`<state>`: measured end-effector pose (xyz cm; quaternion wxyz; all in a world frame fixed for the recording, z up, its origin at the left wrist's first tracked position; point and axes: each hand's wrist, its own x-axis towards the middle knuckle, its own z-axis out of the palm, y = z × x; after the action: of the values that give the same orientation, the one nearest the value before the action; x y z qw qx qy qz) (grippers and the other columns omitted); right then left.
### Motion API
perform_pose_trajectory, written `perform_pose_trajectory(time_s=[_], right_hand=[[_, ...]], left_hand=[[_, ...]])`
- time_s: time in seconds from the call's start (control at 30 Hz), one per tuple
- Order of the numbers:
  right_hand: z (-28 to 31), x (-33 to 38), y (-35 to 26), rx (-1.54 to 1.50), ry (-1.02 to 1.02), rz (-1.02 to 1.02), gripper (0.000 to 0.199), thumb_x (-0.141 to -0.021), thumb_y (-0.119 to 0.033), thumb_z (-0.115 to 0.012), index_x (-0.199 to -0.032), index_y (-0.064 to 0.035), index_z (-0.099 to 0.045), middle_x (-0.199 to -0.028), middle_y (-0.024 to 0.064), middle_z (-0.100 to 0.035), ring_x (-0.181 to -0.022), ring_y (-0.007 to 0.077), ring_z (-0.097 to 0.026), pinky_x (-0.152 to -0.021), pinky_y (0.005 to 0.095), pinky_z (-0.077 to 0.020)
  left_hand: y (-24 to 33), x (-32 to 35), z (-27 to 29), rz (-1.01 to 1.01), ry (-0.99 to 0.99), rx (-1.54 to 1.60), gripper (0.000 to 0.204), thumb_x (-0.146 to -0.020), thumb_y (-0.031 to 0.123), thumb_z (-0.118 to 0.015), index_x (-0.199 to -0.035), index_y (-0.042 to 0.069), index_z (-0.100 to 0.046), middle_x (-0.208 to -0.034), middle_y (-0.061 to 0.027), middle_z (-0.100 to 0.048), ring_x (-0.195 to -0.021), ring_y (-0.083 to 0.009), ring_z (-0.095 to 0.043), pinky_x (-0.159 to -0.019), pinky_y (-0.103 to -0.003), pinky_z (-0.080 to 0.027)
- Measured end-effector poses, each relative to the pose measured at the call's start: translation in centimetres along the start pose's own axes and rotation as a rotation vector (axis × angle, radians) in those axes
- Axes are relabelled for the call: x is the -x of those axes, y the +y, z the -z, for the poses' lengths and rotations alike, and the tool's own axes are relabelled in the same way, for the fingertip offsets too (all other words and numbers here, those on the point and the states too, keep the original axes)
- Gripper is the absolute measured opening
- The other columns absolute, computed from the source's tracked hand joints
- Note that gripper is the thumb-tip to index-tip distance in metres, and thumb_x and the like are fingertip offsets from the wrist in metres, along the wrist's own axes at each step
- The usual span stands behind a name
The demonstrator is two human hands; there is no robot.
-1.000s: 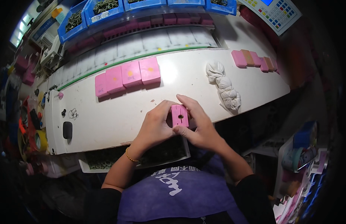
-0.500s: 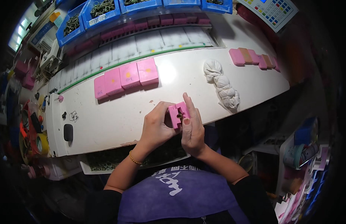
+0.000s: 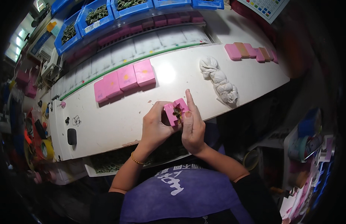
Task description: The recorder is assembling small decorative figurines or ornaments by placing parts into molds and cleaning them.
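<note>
On a white worktable (image 3: 113,128), a row of four pink blocks (image 3: 125,77) lies beyond the hands, a twisted white cloth (image 3: 220,82) to the right, and blue bins (image 3: 133,8) along the back. Near the table's front edge, the left hand (image 3: 155,121) curls around a split pink block (image 3: 170,115). The right hand (image 3: 194,132) has its forefinger straight and its thumb over the block's right edge, hiding part of it — whether it pinches, I cannot tell. Compared with one second ago, the block's narrow slit has widened, baring a dark hollow.
</note>
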<state>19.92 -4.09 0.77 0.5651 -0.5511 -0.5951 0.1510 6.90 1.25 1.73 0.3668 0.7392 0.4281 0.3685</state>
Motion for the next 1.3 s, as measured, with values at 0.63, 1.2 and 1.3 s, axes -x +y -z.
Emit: perform_pose_trajectory(time_s=[0.63,1.2,1.3], right_hand=[[2.9,-5.0,-3.0,-0.403,-0.351,-0.139,0.022,-0.104,-0.019,-0.051,-0.113,-0.001,-0.06,-0.104,0.0153,-0.065,-0.088,0.0334,-0.066,-0.083,0.0394,-0.0521],[4.6,-4.9,1.5,-0.252,-0.57,-0.178,0.043,-0.09,-0.022,-0.076,-0.127,-0.0092,-0.057,-0.106,0.0034,-0.051,-0.091,0.0108,-0.048,-0.081,0.0253,-0.0429],[4.3,-4.4,2.2,-0.359,-0.56,-0.191,0.04,-0.091,-0.019,-0.075,-0.126,-0.01,-0.059,-0.111,0.0043,-0.048,-0.093,0.0114,-0.048,-0.082,0.0252,-0.0426]], left_hand=[[1.0,0.2,0.8,0.012,0.019,0.055,0.055,-0.074,0.011,-0.087,-0.123,0.004,-0.062,-0.102,-0.0095,-0.065,-0.088,-0.0167,-0.066,-0.077,-0.028,-0.055],[-1.0,0.2,3.6,0.364,-0.125,0.886,0.055,-0.085,0.004,-0.077,-0.133,0.0,-0.051,-0.121,-0.0105,-0.058,-0.094,-0.0131,-0.063,-0.065,-0.026,-0.057],[-0.2,-0.2,3.2,0.34,-0.129,0.916,0.057,-0.084,0.004,-0.078,-0.134,0.0,-0.051,-0.121,-0.0112,-0.058,-0.093,-0.0135,-0.063,-0.062,-0.026,-0.058]])
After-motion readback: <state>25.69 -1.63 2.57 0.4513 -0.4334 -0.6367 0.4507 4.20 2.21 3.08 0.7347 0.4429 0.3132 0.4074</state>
